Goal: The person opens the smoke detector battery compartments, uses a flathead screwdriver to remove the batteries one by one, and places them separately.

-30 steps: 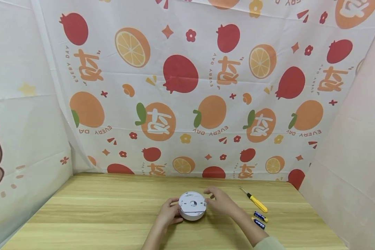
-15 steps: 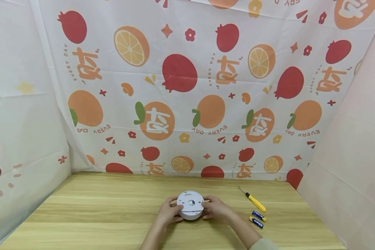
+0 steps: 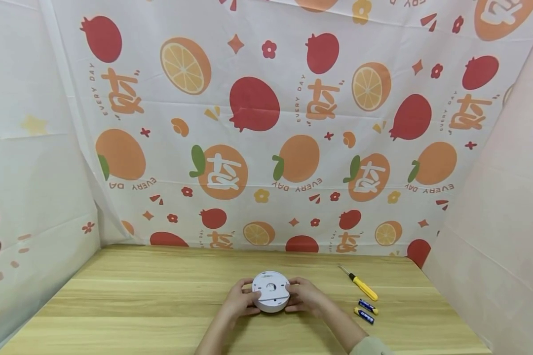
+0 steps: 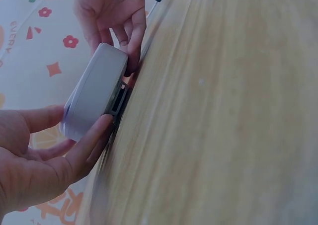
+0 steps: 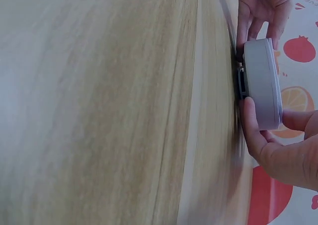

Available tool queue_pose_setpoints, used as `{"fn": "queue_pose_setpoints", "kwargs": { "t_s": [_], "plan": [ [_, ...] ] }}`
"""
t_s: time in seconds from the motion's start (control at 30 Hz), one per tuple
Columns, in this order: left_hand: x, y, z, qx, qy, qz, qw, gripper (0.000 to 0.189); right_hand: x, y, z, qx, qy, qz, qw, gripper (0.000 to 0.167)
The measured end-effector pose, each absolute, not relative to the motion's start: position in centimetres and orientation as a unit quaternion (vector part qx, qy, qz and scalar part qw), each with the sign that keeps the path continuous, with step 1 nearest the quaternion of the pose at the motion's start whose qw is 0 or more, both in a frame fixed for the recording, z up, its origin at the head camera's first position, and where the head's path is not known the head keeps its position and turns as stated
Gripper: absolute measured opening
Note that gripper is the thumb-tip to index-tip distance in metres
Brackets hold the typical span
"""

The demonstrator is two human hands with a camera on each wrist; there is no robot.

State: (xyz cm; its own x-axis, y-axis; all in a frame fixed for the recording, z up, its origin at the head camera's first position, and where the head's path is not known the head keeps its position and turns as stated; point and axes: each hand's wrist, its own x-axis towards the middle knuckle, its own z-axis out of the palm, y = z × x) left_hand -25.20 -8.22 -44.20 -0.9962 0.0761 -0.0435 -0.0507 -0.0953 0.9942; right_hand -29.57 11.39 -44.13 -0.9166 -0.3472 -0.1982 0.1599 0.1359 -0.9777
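Observation:
A round white smoke detector (image 3: 271,306) is held low over the table, its flat back plate with a centre hole facing up. My left hand (image 3: 240,299) grips its left edge, thumb on top and fingers below. On the opposite edge, my right hand (image 3: 306,296) holds it the same way. The left wrist view shows the detector's smooth side wall (image 4: 97,88) between both hands. Dark slots on its underside (image 5: 242,81) face the wood in the right wrist view. Most of the underside is hidden.
A yellow-handled screwdriver (image 3: 364,287) lies to the right on the wooden table (image 3: 137,301). Nearer me are two blue-and-yellow batteries (image 3: 367,306). Behind the table hangs a fruit-print cloth (image 3: 266,148), with pale cloth walls at both sides.
My right hand, raised off the detector's right side a second ago, has come down and grips that edge. The back plate has since turned slightly. My left hand has kept its hold.

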Motion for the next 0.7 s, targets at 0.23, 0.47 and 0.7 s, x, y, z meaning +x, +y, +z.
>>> {"fn": "queue_pose_setpoints", "kwargs": {
  "t_s": [0.23,0.47,0.7],
  "plan": [
    [-25.31,-8.19,-44.17,0.008,0.673,0.739,0.043,0.051,-29.69,11.11,-44.01,-0.06,0.723,-0.66,0.195,0.032],
    [-25.34,-8.22,-44.18,0.006,0.677,0.735,0.045,0.051,-29.51,10.94,-43.5,-0.052,0.724,-0.658,0.2,0.034],
    [-25.31,-8.09,-44.18,0.01,0.678,0.734,0.039,0.045,-29.48,11.08,-43.46,-0.049,0.729,-0.654,0.195,0.031]
  ]
}}
